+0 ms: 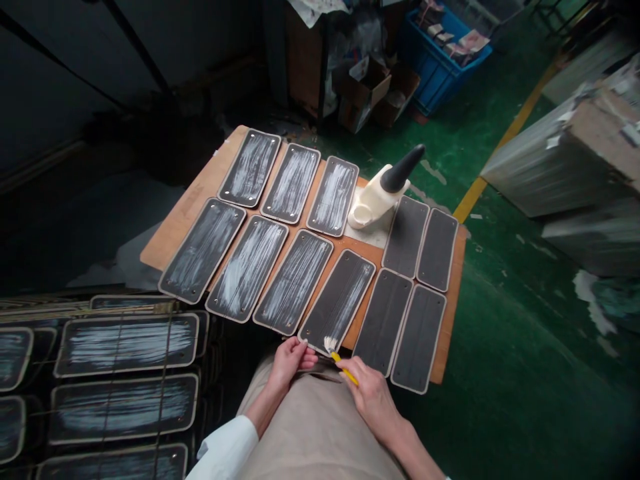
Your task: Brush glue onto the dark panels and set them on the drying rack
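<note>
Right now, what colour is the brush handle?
Yellow: the brush handle shows best in the head view.

The left hand (290, 360) reaches in from the near left, fingers (309, 361) loosely curled. The right hand (369, 388) angles in from the near right, fingers closed in a pinching grip, its forearm (413, 440) bare and slanting leftward.

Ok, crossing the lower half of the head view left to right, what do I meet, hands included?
Stacked panels → left hand → brush bristles → right hand → yellow floor line.
</note>
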A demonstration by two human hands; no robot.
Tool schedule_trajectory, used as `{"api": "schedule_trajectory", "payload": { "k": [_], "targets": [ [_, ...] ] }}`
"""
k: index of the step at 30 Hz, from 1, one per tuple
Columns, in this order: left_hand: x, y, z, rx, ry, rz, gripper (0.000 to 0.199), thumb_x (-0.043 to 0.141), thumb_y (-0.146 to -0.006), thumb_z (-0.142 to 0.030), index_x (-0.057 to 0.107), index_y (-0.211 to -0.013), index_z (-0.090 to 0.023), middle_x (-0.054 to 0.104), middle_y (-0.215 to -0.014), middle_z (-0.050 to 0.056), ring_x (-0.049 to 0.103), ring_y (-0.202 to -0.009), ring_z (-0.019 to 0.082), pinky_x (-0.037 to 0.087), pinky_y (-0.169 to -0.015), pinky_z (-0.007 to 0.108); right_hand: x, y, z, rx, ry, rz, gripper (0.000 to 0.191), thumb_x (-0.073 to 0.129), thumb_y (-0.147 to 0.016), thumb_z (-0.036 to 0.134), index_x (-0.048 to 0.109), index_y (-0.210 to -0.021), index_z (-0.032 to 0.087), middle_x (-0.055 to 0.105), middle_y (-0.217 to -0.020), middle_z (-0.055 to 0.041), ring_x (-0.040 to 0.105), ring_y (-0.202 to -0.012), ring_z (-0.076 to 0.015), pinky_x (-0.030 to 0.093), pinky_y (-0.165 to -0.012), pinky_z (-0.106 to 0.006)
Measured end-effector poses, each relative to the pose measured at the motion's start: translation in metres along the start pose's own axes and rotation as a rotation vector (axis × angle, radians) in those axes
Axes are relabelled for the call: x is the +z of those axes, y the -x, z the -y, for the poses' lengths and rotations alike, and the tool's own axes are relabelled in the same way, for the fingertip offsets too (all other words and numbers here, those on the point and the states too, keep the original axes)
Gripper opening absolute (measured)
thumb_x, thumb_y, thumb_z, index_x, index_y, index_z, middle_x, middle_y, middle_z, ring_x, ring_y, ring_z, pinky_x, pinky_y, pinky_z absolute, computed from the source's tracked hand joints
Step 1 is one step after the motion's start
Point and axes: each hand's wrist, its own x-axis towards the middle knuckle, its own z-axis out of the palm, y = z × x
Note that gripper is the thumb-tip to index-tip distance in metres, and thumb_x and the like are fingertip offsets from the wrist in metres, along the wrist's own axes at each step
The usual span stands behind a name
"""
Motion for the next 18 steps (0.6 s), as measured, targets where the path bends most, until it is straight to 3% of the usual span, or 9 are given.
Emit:
{"api": "schedule_trajectory", "payload": {
  "k": [4,7,9,11,13,18],
  "targets": [
    [0.000,0.000,0.001,0.024,-0.013,-0.006,0.025,0.069,-0.078,-0.033,0.054,-0.072,-0.014,0.070,-0.064,0.006,0.067,-0.053,0.013,0.055,-0.048,0.021,-0.043,-0.042,-0.014,-0.036,-0.022,-0.214,0.022,0.042,-0.098,0.028,0.058,-0.113,0.023,0.062,-0.102,-0.0049,0.063,-0.091,-0.0171,0.050,-0.078,-0.028],
    [0.000,0.000,0.003,0.034,-0.026,-0.014,0.026,0.069,-0.078,-0.034,0.054,-0.071,-0.014,0.070,-0.065,0.006,0.067,-0.052,0.013,0.054,-0.047,0.021,-0.073,-0.088,-0.036,-0.088,0.137,-0.394,0.024,0.042,-0.098,0.030,0.059,-0.114,0.023,0.064,-0.102,-0.0061,0.064,-0.089,-0.0179,0.050,-0.078,-0.029],
    [0.000,0.000,0.004,0.035,-0.028,-0.018,0.028,0.070,-0.077,-0.035,0.054,-0.070,-0.014,0.070,-0.064,0.006,0.067,-0.052,0.014,0.054,-0.047,0.021,-0.082,-0.113,-0.048,-0.109,0.258,-0.472,0.026,0.042,-0.098,0.030,0.060,-0.114,0.022,0.065,-0.102,-0.0068,0.065,-0.088,-0.0184,0.050,-0.077,-0.029],
    [-0.001,-0.001,0.005,0.040,-0.025,-0.020,0.028,0.070,-0.076,-0.036,0.054,-0.070,-0.014,0.070,-0.064,0.006,0.067,-0.052,0.014,0.054,-0.048,0.021,-0.078,-0.124,-0.054,-0.122,0.346,-0.473,0.026,0.041,-0.098,0.029,0.060,-0.114,0.021,0.065,-0.102,-0.0072,0.065,-0.087,-0.0185,0.049,-0.075,-0.028],
    [-0.001,-0.002,0.006,0.049,-0.022,-0.018,0.028,0.069,-0.077,-0.036,0.054,-0.070,-0.014,0.069,-0.064,0.006,0.067,-0.053,0.014,0.054,-0.048,0.022,-0.064,-0.117,-0.052,-0.130,0.391,-0.405,0.025,0.041,-0.098,0.026,0.060,-0.113,0.020,0.065,-0.100,-0.0076,0.065,-0.085,-0.0186,0.048,-0.073,-0.028],
    [-0.002,-0.003,0.008,0.059,-0.014,-0.010,0.029,0.069,-0.076,-0.038,0.054,-0.071,-0.013,0.069,-0.064,0.006,0.066,-0.051,0.013,0.054,-0.048,0.022,-0.005,-0.050,-0.022,-0.155,0.300,-0.122,0.027,0.038,-0.097,0.018,0.057,-0.117,0.020,0.064,-0.097,-0.0084,0.063,-0.083,-0.0188,0.048,-0.074,-0.030]
  ]
}}
